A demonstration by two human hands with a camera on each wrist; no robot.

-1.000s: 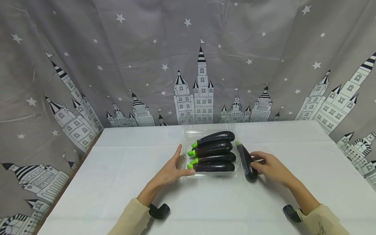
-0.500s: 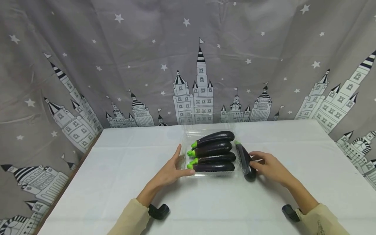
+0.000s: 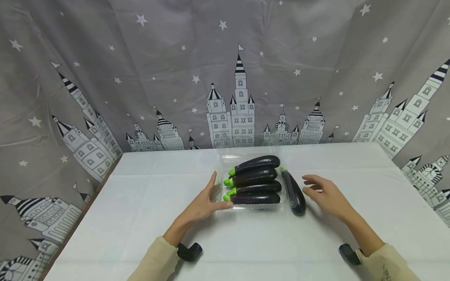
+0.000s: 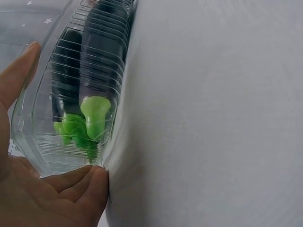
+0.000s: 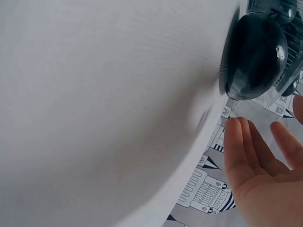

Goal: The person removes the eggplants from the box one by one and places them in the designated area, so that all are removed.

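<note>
Several dark purple eggplants point(image 3: 256, 177) with green stem ends lie side by side in a clear plastic clamshell container point(image 3: 253, 207), its lid point(image 3: 249, 141) raised at the back. My left hand point(image 3: 203, 203) holds the container's left end, the thumb at its front rim; in the left wrist view the other fingers point(image 4: 90, 187) bend at the end wall near the tabletop. One more eggplant point(image 3: 298, 199) lies slanted along the container's right side, partly seen through clear plastic. Just right of it, my right hand point(image 3: 328, 198) is apart from it, fingers loosely bent with nothing in them.
A white cloth point(image 3: 246, 246) covers the table. Behind and at both sides hangs a grey curtain point(image 3: 168, 50) printed with castles and stars. Black wrist-worn devices point(image 3: 190, 252) sit at both sleeve cuffs.
My right hand has let go of the slanted eggplant and drawn back to the right. That eggplant has shifted slightly left, toward the container. My left hand stays where it was.
</note>
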